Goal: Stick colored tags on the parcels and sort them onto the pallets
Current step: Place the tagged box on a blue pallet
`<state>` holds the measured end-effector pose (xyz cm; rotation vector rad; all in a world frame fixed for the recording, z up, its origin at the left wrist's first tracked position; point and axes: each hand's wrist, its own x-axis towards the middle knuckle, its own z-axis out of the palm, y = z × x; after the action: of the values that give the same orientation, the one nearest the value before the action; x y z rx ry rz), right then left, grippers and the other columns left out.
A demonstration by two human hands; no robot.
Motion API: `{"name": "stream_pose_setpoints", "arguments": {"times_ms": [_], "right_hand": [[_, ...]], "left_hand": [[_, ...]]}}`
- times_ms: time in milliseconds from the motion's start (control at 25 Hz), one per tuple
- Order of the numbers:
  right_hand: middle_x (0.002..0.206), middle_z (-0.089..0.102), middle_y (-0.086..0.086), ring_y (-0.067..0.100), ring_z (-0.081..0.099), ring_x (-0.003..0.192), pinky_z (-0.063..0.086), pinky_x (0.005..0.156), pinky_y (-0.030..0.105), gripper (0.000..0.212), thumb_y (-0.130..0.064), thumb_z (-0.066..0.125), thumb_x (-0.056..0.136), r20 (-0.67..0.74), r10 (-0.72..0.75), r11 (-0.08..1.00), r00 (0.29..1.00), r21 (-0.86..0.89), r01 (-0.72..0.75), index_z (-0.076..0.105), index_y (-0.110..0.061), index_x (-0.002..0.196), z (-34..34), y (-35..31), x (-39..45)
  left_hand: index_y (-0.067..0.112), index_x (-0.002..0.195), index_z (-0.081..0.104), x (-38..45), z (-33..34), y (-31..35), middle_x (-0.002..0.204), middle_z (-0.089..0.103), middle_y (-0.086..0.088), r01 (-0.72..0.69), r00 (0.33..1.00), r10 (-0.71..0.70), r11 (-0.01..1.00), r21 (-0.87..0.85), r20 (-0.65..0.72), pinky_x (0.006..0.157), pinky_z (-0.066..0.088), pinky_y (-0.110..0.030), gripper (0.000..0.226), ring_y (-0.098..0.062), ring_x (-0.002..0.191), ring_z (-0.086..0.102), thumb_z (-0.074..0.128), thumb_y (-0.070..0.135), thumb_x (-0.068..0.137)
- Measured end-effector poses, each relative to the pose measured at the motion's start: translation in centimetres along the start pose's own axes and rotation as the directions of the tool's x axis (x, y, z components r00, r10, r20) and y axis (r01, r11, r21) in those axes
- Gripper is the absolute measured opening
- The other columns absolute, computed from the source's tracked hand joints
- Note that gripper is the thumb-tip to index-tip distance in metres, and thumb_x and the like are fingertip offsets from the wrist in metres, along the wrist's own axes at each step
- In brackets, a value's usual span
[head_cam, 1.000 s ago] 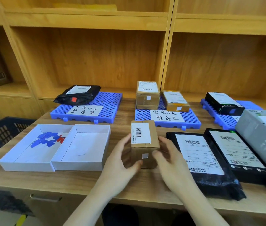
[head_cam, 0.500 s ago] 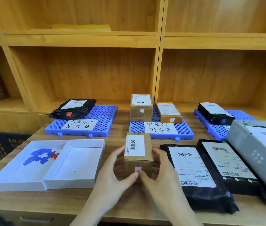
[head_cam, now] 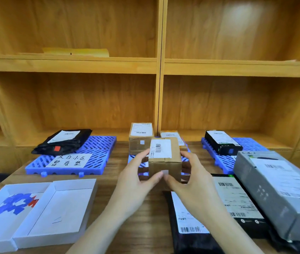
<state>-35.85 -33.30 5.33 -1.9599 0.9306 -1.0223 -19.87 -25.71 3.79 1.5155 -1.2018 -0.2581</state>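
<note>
Now the cardboard parcel [head_cam: 164, 160], which stood on the worktop [head_cam: 125, 224] a second ago, is off the surface and held in front of the middle pallet [head_cam: 133, 159]. Its near face carries a pale tag [head_cam: 164, 172], so the tagging step appears done and the sorting step is in progress. Both grips are closed on it: the left hand [head_cam: 136, 182] clasps the left side, the right hand [head_cam: 191, 180] the right side, thumbs on the near face. The parcel is upright, label up. Its long axis runs away from the person toward the shelf [head_cam: 68, 63], tag end nearest. Two tagged cardboard parcels already stand on that pallet, which is probably the destination.
</note>
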Motion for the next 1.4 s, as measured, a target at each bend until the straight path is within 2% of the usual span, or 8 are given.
{"name": "stream_pose_setpoints", "arguments": {"times_ms": [80, 360, 600, 720, 800, 960, 1200, 1400], "right_hand": [[0.109, 0.066, -0.019, -0.004, 0.067, 0.092, 0.05, 0.072, 0.013, 0.06, -0.032, 0.081, 0.08, -0.024, 0.017, 1.0, 1.0, -0.012, -0.017, 0.045, -0.047, 0.125, -1.1, 0.8, 1.4], [0.123, 0.064, -0.015, 0.004, 0.059, 0.106, 0.044, 0.08, 0.013, 0.066, -0.031, 0.077, 0.084, -0.035, -0.042, 0.979, 0.998, -0.199, 0.034, 0.044, -0.032, 0.142, -3.1, 4.0, 7.9], [0.124, 0.065, -0.012, 0.005, 0.062, 0.107, 0.049, 0.084, 0.016, 0.062, -0.028, 0.076, 0.086, -0.04, -0.013, 0.993, 0.999, -0.12, 0.008, 0.046, -0.031, 0.141, -2.4, 6.9, 14.7], [0.127, 0.064, -0.011, 0.007, 0.062, 0.112, 0.052, 0.091, 0.022, 0.063, -0.024, 0.074, 0.088, -0.03, 0.005, 0.997, 1.0, -0.078, -0.007, 0.045, -0.029, 0.143, -1.7, 8.5, 17.9], [0.128, 0.064, -0.01, 0.008, 0.062, 0.114, 0.054, 0.096, 0.029, 0.062, -0.021, 0.073, 0.089, -0.006, -0.009, 0.998, 1.0, -0.062, 0.009, 0.045, -0.03, 0.143, -1.1, 9.3, 19.7], [0.126, 0.063, -0.009, 0.011, 0.064, 0.11, 0.053, 0.093, 0.026, 0.068, -0.019, 0.072, 0.089, 0.005, -0.006, 0.997, 1.0, -0.072, 0.006, 0.039, -0.028, 0.148, -0.3, 10.8, 23.3], [0.128, 0.064, -0.002, 0.013, 0.063, 0.107, 0.054, 0.093, 0.031, 0.06, -0.017, 0.07, 0.091, 0.015, 0.003, 0.994, 1.0, -0.11, -0.001, 0.042, -0.03, 0.142, 1.0, 12.7, 26.0], [0.131, 0.062, -0.001, 0.011, 0.059, 0.103, 0.048, 0.086, 0.023, 0.061, -0.018, 0.069, 0.092, 0.007, 0.028, 0.993, 1.0, -0.116, -0.027, 0.04, -0.027, 0.145, 1.6, 13.3, 26.8]], "left_hand": [[0.049, 0.13, 0.05, 1.5, 1.2, 0.5, 0.119, 0.06, 0.038, -0.014, 1.0, 0.014, 1.0, 0.025, 0.02, 0.089, 0.041, -0.001, 0.061, 0.02, 0.115, 0.052, 0.081, 0.04, 0.079], [0.038, 0.144, 0.044, 7.4, 6.3, -0.7, 0.135, 0.056, 0.025, -0.022, 0.999, 0.019, 0.997, 0.071, 0.039, 0.106, 0.047, -0.031, 0.077, 0.006, 0.126, 0.05, 0.071, 0.062, 0.076], [0.032, 0.143, 0.045, 14.8, 8.6, -2.5, 0.133, 0.059, 0.018, 0.014, 0.995, -0.022, 0.997, 0.076, 0.097, 0.098, 0.049, -0.018, 0.068, 0.004, 0.118, 0.055, 0.077, 0.035, 0.084], [0.031, 0.142, 0.045, 17.6, 9.5, -3.6, 0.128, 0.058, 0.019, 0.033, 0.996, -0.039, 0.997, 0.071, 0.084, 0.077, 0.041, 0.0, 0.065, 0.005, 0.111, 0.054, 0.077, 0.029, 0.085], [0.032, 0.141, 0.045, 19.0, 10.2, -4.3, 0.125, 0.057, 0.02, 0.062, 0.996, -0.065, 0.996, 0.062, 0.054, 0.071, 0.039, 0.001, 0.064, 0.005, 0.112, 0.053, 0.077, 0.027, 0.085], [0.03, 0.139, 0.048, 21.6, 11.5, -6.1, 0.12, 0.059, 0.02, 0.119, 0.993, -0.119, 0.993, 0.008, -0.01, 0.07, 0.042, 0.002, 0.061, 0.009, 0.103, 0.059, 0.075, 0.017, 0.086], [0.029, 0.144, 0.046, 23.4, 12.7, -8.2, 0.136, 0.059, 0.012, 0.165, 0.986, -0.165, 0.986, 0.004, -0.026, 0.078, 0.039, 0.0, 0.062, 0.007, 0.104, 0.056, 0.07, 0.012, 0.09], [0.03, 0.148, 0.041, 23.9, 13.3, -9.0, 0.144, 0.054, 0.01, 0.171, 0.985, -0.17, 0.985, 0.03, -0.032, 0.099, 0.037, -0.021, 0.064, 0.001, 0.12, 0.045, 0.068, 0.015, 0.092]]}}
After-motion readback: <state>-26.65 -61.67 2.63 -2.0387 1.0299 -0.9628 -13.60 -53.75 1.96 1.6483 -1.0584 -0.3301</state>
